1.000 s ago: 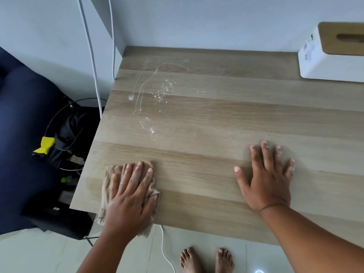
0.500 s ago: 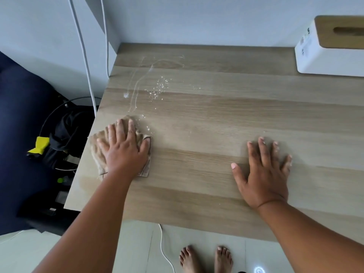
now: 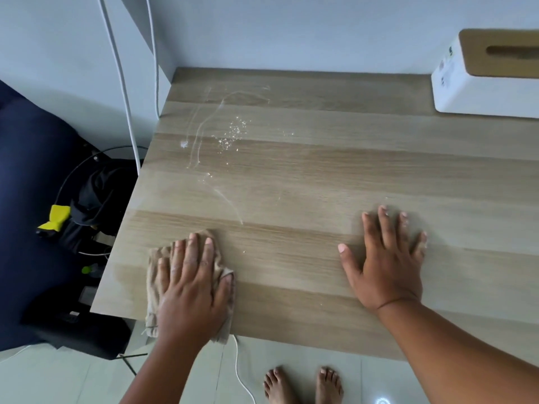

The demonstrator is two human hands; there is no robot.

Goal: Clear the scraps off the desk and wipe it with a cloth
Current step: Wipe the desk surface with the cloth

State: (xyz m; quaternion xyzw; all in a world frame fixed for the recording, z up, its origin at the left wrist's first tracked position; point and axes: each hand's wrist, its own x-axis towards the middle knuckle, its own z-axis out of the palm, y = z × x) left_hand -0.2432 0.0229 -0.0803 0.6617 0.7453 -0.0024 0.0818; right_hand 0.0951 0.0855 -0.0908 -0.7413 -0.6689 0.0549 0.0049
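The left hand [image 3: 189, 290] presses the cloth [image 3: 153, 263] flat-fingered at the desk [image 3: 320, 176]'s near-left edge, pulled back from mid-left (right hand [image 3: 385, 263] flat, bracing); far-left crumbs [image 3: 233, 135] remain unwiped.

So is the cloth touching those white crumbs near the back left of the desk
Apart. The head view shows the cloth under the left hand at the front edge, with bare desk between it and the crumbs.
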